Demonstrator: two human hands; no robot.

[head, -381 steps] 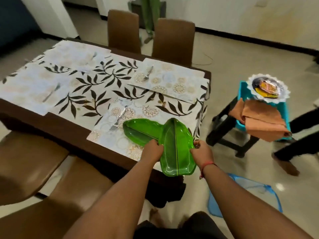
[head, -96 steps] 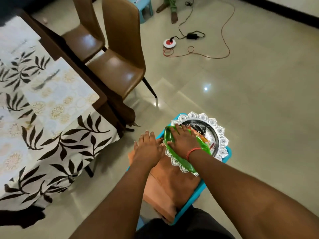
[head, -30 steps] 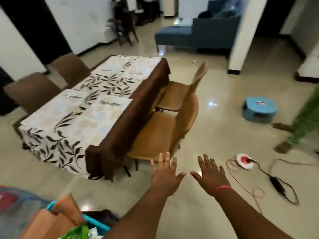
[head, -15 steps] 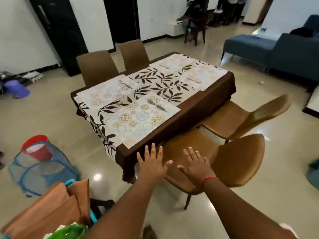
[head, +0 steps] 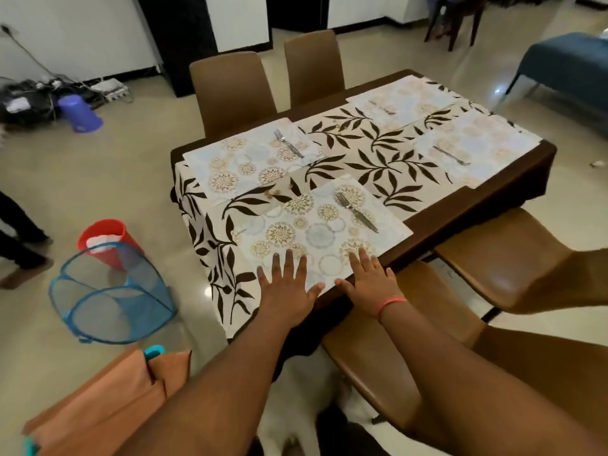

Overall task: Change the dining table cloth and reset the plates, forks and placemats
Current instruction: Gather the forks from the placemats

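Tabletop (head: 523, 172) fills mid-frame, leaf-print cloth (head: 371, 159) on it, four placemats, one fork each. No plates on it from what I see. Nearest placemat (head: 316, 232) sits centre frame, its fork (head: 355, 212) toward its right side. Left hand (head: 289, 291) and right hand (head: 371, 284) both flat, fingers spread wide, holding nothing, over that mat's near edge. Blue mesh hamper (head: 108, 297) left, orange cloth (head: 105, 403) lower left.
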